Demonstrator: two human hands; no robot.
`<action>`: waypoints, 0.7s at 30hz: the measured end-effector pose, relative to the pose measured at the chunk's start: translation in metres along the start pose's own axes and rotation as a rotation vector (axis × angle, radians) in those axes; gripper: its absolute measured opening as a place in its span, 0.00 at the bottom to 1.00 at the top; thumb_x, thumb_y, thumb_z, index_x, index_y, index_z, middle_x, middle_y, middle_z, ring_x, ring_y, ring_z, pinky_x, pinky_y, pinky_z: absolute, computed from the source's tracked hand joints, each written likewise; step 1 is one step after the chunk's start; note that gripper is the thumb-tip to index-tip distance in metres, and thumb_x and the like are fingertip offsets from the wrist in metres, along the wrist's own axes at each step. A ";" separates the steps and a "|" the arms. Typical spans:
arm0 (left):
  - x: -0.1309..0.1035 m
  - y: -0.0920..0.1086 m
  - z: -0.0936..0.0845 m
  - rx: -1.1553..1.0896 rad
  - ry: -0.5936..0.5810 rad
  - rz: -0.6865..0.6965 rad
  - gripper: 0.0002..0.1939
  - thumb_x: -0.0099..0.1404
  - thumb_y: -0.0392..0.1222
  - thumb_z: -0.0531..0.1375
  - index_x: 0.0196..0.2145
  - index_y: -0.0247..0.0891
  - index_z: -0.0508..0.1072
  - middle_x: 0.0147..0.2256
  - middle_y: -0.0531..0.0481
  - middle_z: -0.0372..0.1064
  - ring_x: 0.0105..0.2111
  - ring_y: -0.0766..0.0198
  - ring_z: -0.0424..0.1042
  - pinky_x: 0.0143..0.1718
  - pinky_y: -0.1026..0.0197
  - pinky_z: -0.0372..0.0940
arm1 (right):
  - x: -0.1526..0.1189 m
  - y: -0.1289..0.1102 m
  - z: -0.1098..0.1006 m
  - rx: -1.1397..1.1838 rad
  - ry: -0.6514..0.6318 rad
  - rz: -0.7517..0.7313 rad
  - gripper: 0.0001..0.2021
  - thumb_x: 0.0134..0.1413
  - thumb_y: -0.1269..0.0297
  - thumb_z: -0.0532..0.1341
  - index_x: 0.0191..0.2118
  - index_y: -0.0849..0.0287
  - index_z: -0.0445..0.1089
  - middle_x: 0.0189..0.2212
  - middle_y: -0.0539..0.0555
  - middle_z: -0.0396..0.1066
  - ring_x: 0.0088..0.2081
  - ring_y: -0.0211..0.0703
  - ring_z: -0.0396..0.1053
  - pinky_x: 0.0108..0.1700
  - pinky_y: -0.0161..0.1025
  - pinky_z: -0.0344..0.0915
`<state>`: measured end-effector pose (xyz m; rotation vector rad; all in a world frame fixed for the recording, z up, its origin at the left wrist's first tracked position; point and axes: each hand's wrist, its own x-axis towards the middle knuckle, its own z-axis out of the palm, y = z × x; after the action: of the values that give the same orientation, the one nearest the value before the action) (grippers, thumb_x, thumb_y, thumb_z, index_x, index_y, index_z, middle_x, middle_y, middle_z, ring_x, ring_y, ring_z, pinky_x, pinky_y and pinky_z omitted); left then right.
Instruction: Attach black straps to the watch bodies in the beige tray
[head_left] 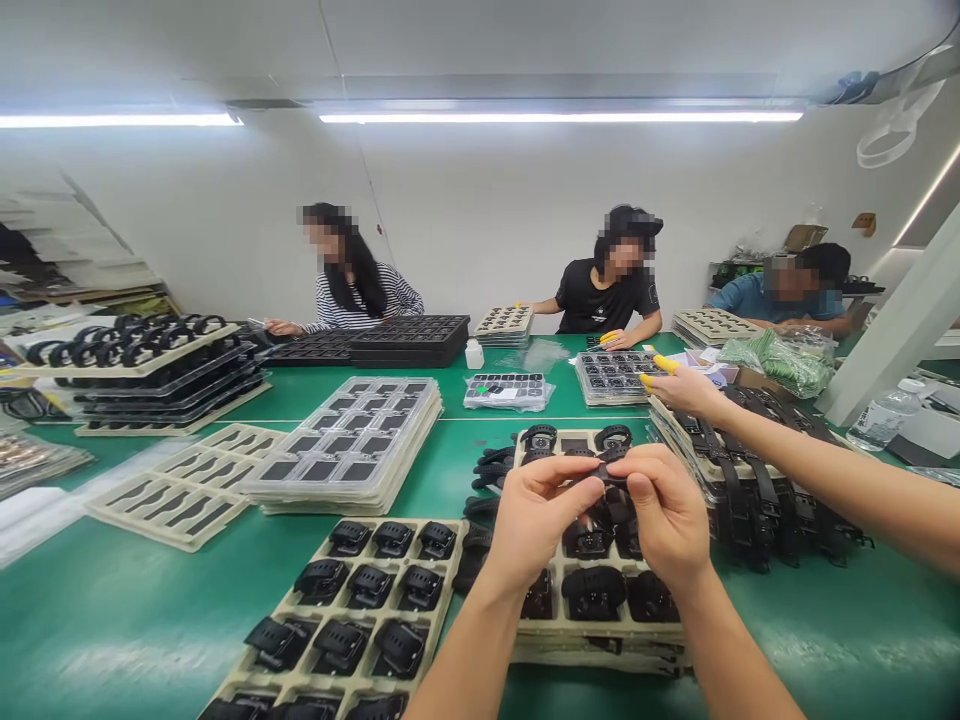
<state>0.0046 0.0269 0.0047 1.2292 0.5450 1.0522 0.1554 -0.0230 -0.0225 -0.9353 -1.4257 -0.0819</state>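
Note:
My left hand (pixel 544 515) and my right hand (pixel 671 510) meet above a stack of cream trays (pixel 600 635). Thumbs and fingers of both hands pinch a small black watch part between them; its exact shape is partly hidden by the fingers. Black watches (pixel 592 592) lie in the compartments of the top tray beneath. Left of my hands, another cream tray (pixel 442 640) holds several black watches with curled straps (pixel 341 645). More black straps (pixel 472 555) lie between the two trays.
A co-worker's arm (pixel 795 445) with yellow finger covers reaches in from the right, over trays of black straps (pixel 757 490). Clear-topped trays (pixel 345 440) stand at centre left. Three people sit across the green table (pixel 112 610). A bottle (pixel 885 415) stands right.

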 end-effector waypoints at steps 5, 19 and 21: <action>0.003 -0.004 0.003 -0.030 -0.009 0.037 0.15 0.50 0.43 0.76 0.37 0.39 0.85 0.37 0.46 0.82 0.34 0.63 0.77 0.36 0.66 0.73 | -0.001 -0.002 0.002 0.008 0.075 -0.003 0.09 0.69 0.67 0.59 0.43 0.51 0.77 0.36 0.51 0.74 0.39 0.44 0.73 0.41 0.40 0.70; 0.003 -0.006 0.001 -0.078 0.048 0.005 0.16 0.48 0.43 0.78 0.35 0.38 0.86 0.37 0.44 0.84 0.37 0.59 0.81 0.42 0.62 0.75 | -0.003 0.006 0.005 0.098 0.080 0.137 0.07 0.64 0.61 0.66 0.44 0.50 0.82 0.37 0.55 0.80 0.38 0.48 0.77 0.40 0.44 0.75; 0.003 -0.007 0.003 -0.087 0.055 0.022 0.17 0.48 0.44 0.78 0.37 0.39 0.86 0.37 0.45 0.84 0.38 0.59 0.81 0.42 0.63 0.75 | -0.005 0.007 0.007 0.129 0.183 0.155 0.07 0.63 0.60 0.67 0.45 0.50 0.81 0.37 0.55 0.81 0.38 0.49 0.78 0.41 0.45 0.76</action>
<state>0.0109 0.0282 -0.0006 1.1354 0.5237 1.1200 0.1524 -0.0167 -0.0313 -0.9050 -1.1722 0.0389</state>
